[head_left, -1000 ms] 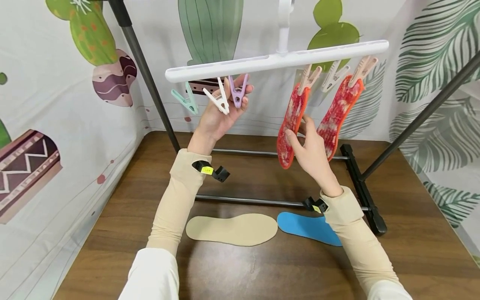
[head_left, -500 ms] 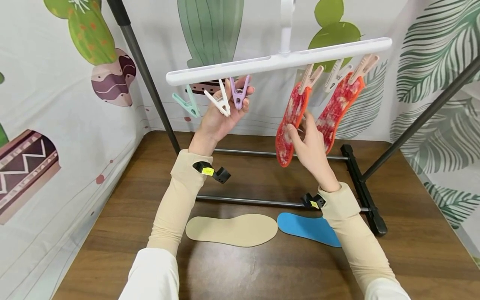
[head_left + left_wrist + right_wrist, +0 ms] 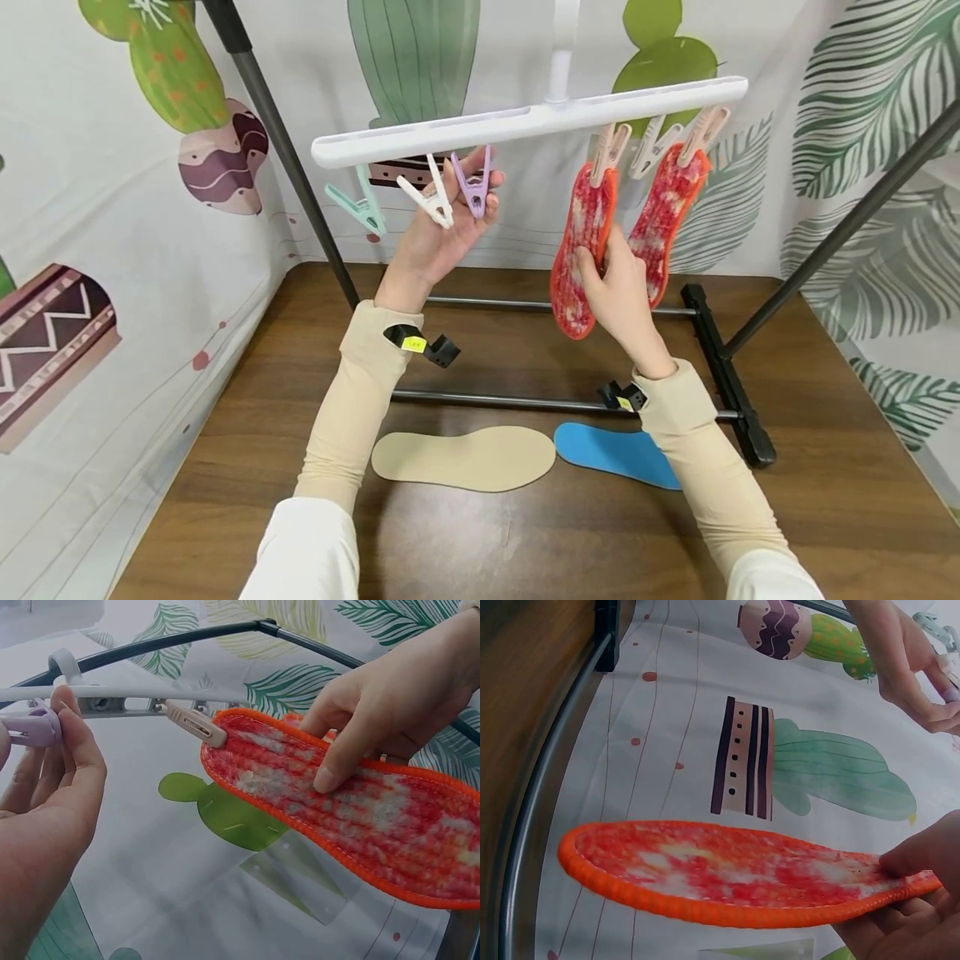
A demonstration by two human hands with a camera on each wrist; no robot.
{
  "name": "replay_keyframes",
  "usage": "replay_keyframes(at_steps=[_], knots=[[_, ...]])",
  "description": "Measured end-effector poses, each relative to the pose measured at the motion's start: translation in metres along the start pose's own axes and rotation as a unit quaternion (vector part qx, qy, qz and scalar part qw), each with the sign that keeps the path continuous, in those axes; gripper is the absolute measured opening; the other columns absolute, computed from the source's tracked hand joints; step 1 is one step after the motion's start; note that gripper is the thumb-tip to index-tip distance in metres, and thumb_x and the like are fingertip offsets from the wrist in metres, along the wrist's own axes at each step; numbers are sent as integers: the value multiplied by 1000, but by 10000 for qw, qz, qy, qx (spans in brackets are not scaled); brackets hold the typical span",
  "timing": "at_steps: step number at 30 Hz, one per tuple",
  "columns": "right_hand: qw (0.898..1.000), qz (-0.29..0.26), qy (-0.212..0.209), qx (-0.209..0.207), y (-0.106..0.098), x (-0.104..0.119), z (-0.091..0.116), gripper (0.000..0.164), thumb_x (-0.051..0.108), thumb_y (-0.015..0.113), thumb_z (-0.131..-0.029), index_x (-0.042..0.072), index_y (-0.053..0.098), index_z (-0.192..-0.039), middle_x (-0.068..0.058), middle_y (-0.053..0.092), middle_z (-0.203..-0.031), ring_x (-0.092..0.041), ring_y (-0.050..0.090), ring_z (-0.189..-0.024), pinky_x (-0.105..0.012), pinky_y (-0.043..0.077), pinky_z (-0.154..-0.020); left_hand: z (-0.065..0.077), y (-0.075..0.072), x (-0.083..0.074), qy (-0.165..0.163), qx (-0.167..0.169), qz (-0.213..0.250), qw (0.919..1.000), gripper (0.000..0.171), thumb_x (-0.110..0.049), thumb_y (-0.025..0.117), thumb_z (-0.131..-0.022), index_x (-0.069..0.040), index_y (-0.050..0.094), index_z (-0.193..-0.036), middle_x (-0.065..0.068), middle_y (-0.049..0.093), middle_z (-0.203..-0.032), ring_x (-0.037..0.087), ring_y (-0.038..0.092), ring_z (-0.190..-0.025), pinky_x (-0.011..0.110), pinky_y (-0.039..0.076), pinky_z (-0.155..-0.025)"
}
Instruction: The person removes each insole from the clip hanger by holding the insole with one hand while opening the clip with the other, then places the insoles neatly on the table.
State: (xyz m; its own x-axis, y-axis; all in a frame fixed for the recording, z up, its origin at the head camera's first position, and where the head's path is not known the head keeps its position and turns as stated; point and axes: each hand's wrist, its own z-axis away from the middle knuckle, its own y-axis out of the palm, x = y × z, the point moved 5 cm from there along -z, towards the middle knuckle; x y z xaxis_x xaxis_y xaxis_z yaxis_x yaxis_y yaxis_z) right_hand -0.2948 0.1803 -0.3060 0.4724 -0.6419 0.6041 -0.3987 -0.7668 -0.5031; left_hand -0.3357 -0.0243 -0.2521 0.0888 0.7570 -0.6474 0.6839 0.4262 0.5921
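In the head view my right hand (image 3: 618, 279) pinches a red-and-white fuzzy insole (image 3: 581, 242) with orange edging, thumb on its face and fingers behind. A pale pink clothespin (image 3: 609, 157) clips that insole's upper end under a white hanger bar (image 3: 525, 122). Another red insole (image 3: 670, 212) hangs beside it from a second pink clothespin (image 3: 703, 136). To the left, my left hand (image 3: 450, 229) is raised under the bar. Its thumb and fingers are round a purple clothespin (image 3: 36, 726) in the left wrist view. The purple clip holds no insole.
A white clothespin (image 3: 431, 196) and a mint one (image 3: 362, 204) hang left of the purple one; another white clothespin (image 3: 654, 148) hangs between the red insoles. A beige insole (image 3: 465, 458) and a blue insole (image 3: 615, 454) lie on the wooden table (image 3: 487, 550). Dark rack poles (image 3: 281, 142) surround the hanger.
The hanger bar has shifted slightly left with its clips. The insole in my right hand has turned to show more of its face, and my right fingers have closed in on it.
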Motion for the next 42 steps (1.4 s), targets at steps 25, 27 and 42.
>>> replay_keyframes(at_steps=[25,27,42], knots=[[9997,108,172,-158,-4,-3,4,21,13,55,-96,-3,56,-109,-24,69,-94,-37,70,-82,-49,54,-65,2,9,-2,-40,-64,-70,9999,43,-40,78,-75,-15,69,-108,5,65,-94,14,60,-80,23,49,-79],[9996,123,193,-149,-4,-3,4,20,12,55,-96,-4,57,-109,-24,69,-93,-36,70,-81,-49,54,-64,2,10,-2,-61,-53,-42,10000,42,-40,78,-76,-14,69,-108,5,66,-93,15,60,-80,23,49,-79],[9996,232,3,-152,-5,-2,7,18,12,56,-96,-2,60,-106,-19,70,-83,-28,67,-65,-27,45,-52,3,9,-1,12,-60,181,9998,42,-37,78,-77,-8,69,-107,8,66,-93,16,62,-86,23,52,-78]])
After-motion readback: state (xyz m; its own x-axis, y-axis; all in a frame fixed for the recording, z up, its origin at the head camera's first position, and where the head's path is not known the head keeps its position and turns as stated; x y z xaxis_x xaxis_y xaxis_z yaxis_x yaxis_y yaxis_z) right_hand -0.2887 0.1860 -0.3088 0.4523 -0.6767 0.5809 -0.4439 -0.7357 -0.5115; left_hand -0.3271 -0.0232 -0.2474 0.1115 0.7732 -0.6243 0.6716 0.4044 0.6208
